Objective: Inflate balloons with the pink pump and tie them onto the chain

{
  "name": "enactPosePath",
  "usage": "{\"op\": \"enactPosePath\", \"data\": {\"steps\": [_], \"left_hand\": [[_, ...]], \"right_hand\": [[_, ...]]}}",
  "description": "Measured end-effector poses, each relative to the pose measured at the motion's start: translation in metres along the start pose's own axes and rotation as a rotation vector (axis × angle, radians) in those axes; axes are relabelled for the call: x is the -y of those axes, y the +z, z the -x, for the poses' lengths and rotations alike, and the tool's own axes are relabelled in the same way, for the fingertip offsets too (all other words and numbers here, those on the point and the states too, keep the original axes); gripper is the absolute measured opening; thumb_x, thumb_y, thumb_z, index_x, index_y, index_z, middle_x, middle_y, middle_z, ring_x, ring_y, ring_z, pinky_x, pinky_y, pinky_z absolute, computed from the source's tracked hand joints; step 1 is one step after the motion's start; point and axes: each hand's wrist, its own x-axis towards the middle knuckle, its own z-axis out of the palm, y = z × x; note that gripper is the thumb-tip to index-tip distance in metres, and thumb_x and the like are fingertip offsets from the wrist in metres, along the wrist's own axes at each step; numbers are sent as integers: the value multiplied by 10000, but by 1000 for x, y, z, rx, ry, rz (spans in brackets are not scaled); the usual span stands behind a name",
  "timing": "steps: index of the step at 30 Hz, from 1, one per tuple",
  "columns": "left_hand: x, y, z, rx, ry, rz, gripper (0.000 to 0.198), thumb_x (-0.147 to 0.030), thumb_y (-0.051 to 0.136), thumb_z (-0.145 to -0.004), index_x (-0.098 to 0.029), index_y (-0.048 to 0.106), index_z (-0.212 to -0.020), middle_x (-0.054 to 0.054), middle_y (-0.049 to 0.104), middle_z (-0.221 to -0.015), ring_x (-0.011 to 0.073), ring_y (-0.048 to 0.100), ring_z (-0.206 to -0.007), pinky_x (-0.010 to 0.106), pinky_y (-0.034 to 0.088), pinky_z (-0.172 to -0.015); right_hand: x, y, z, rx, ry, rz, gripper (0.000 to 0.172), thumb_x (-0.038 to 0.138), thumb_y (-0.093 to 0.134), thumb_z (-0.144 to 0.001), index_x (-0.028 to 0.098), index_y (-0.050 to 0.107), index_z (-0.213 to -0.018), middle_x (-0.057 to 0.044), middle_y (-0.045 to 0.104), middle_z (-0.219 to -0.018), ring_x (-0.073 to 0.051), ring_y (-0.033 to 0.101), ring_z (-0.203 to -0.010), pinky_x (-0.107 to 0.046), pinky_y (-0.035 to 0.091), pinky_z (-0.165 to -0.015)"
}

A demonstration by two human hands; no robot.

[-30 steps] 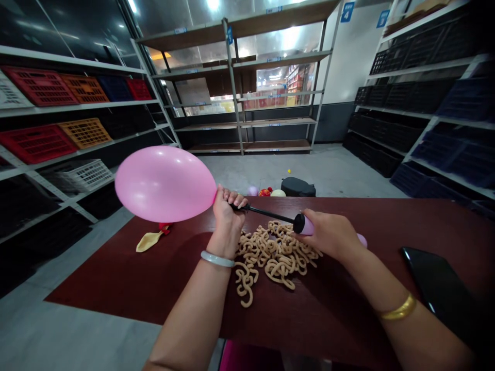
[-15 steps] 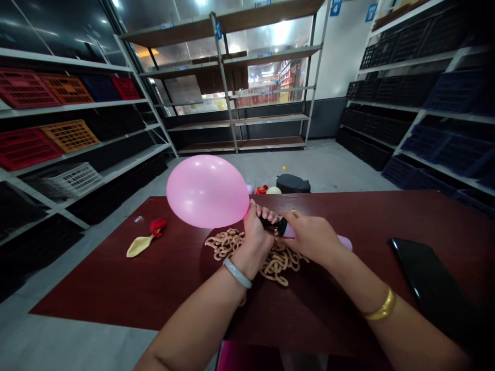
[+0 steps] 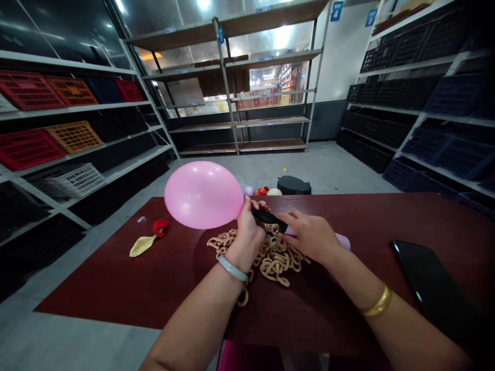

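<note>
An inflated pink balloon [image 3: 204,196] hangs over the table's far left part, its neck pinched in my left hand [image 3: 250,224]. My left fingers are closed at the black end of a hand balloon pump [image 3: 343,241]; whether the neck still sits on the nozzle is hidden. Around the pump's light purple body my right hand [image 3: 312,234] is closed, with the purple end sticking out to the right. Beneath both hands lies a heap of tan cord loops [image 3: 280,263].
Left on the dark red table [image 3: 100,288] lie an uninflated cream balloon [image 3: 142,246] and a red one [image 3: 160,226]. A black phone-like slab [image 3: 429,283] lies at right. Shelves with crates [image 3: 73,136] stand around; a dark bag [image 3: 294,185] is beyond the table.
My left hand has shifted a little left and the pink balloon has moved slightly left and down. More of the pump's black part shows between my hands. My right hand stays nearly in place.
</note>
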Motion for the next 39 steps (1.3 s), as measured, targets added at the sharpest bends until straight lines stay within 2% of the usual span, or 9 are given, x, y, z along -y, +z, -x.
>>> {"op": "enactPosePath", "data": {"steps": [6, 11, 15, 18, 21, 24, 29, 35, 39], "left_hand": [[-34, -13, -24, -93, 58, -70, 336, -329, 469, -940, -156, 519, -655, 52, 649, -673, 136, 631, -598, 268, 494, -664], [-28, -12, -22, 47, 6, -240, 377, -323, 469, -938, -169, 444, -595, 16, 580, -565, 116, 558, -494, 229, 422, -534], [-19, -6, -14, 180, -3, -306, 499, -418, 484, -922, -192, 310, -512, -9, 440, -430, 108, 459, -417, 216, 331, -457], [-7, -5, -4, 229, -42, -432, 531, -510, 511, -881, -200, 317, -496, 2, 430, -403, 110, 424, -393, 216, 273, -421], [13, -6, 10, 330, -120, -603, 507, -479, 503, -879, -199, 365, -479, 25, 458, -394, 113, 422, -385, 218, 252, -411], [30, -4, 26, 431, -165, -654, 365, -288, 586, -841, -191, 459, -513, 26, 485, -400, 125, 438, -373, 225, 266, -409], [31, 3, 40, 555, -212, -761, 249, 51, 583, -730, -162, 599, -603, 0, 476, -401, 110, 386, -337, 231, 242, -392], [14, 4, 33, 634, -6, -1084, 353, -28, 606, -780, -171, 560, -461, 13, 494, -417, 115, 412, -421, 221, 289, -480], [2, 7, 31, 703, 40, -1009, 214, -79, 704, -745, -168, 630, -565, 14, 560, -523, 124, 457, -508, 214, 320, -536]], "right_hand": [[-48, 5, -2, -31, 262, 61, 527, 572, 433, -891, 305, 473, -1343, -79, 629, -1191, -242, 655, -868, -334, 438, -660], [-98, 16, 5, 149, 465, 137, 510, 584, 465, -856, 265, 544, -1247, -104, 676, -1036, -291, 656, -899, -354, 432, -652], [-112, 22, 12, 235, 512, 135, 487, 575, 546, -811, 228, 618, -1145, -125, 662, -1034, -313, 645, -920, -385, 453, -678], [-102, 19, 7, 92, 488, 100, 463, 548, 572, -814, 203, 663, -1109, -150, 623, -1142, -317, 608, -1012, -427, 471, -777], [-74, 14, -4, -170, 251, -156, 401, 499, 519, -877, 212, 680, -1107, -121, 610, -1214, -269, 553, -1138, -437, 429, -960], [-38, 13, -10, -133, 46, -614, 437, 535, 521, -868, 209, 668, -1119, -102, 643, -1174, -258, 593, -1092, -421, 487, -917], [-5, 10, -7, 123, 184, -1273, 548, 598, 596, -790, 190, 607, -1156, -70, 705, -899, -212, 645, -657, -400, 564, -607], [-6, 7, -11, -218, 260, -1509, 469, 534, 677, -732, 223, 613, -1077, -48, 693, -972, -227, 632, -921, -400, 547, -787], [-12, 11, -10, -56, 359, -1690, 288, 482, 675, -745, 219, 607, -840, -10, 653, -764, -180, 610, -686, -366, 546, -673]]}}
